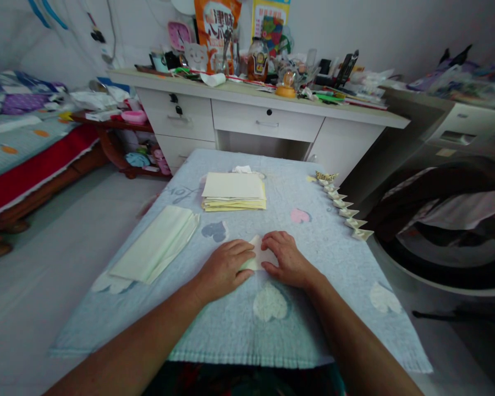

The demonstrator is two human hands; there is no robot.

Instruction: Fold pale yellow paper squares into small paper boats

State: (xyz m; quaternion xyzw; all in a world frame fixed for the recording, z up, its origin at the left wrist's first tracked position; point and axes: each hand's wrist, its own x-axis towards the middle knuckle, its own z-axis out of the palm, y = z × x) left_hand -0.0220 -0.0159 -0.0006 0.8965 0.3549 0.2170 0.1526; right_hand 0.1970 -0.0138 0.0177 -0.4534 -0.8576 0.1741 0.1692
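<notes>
A pink clock (179,36) stands near a probable snack bag (215,34).

The cloth (239,333) is pale blue, printed with white, pink and slate-grey hearts (270,302). The small paper (256,256) is creamy white. The stack of sheets (233,187) shows a cream top and yellow edges; the long folded bundle (150,245) is pale greenish cream. The row of folded shapes (348,213) is off-white, its farthest piece (326,176) dark-speckled yellow-brown. The packet (218,30) is orange and white, the clock (179,36) pink.
</notes>
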